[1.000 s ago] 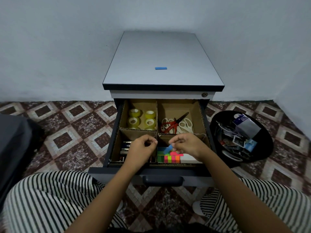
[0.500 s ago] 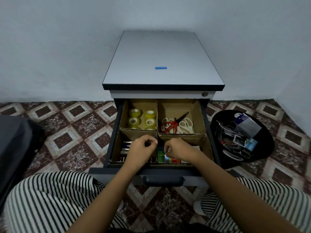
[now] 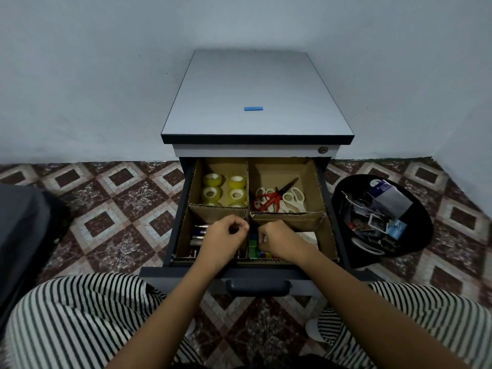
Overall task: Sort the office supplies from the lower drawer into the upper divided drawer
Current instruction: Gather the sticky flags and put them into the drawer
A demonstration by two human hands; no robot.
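Note:
The upper drawer [image 3: 257, 275] is pulled out, with a cardboard divider [image 3: 287, 218] splitting it four ways. Tape rolls [image 3: 223, 190] fill the back left, scissors [image 3: 277, 199] the back right. Batteries [image 3: 198, 234] lie in the front left. Coloured sticky notes [image 3: 254, 246] sit in the front right. My left hand [image 3: 226, 237] is curled over the front left compartment, its fingertips at the centre divider. My right hand [image 3: 279, 242] is low in the front right compartment, fingers curled onto the sticky notes. The lower drawer is hidden beneath.
A black bin [image 3: 418, 238] with packaging scraps stands on the tiled floor to the right of the cabinet. A small blue strip [image 3: 253, 108] lies on the grey cabinet top [image 3: 255, 75]. A dark object [image 3: 21, 235] is at the far left. My striped knees flank the drawer.
My right hand carried a blue sticky pad down and leftward into the front right compartment, so the pad is now hidden under it. My left hand stayed at the divider.

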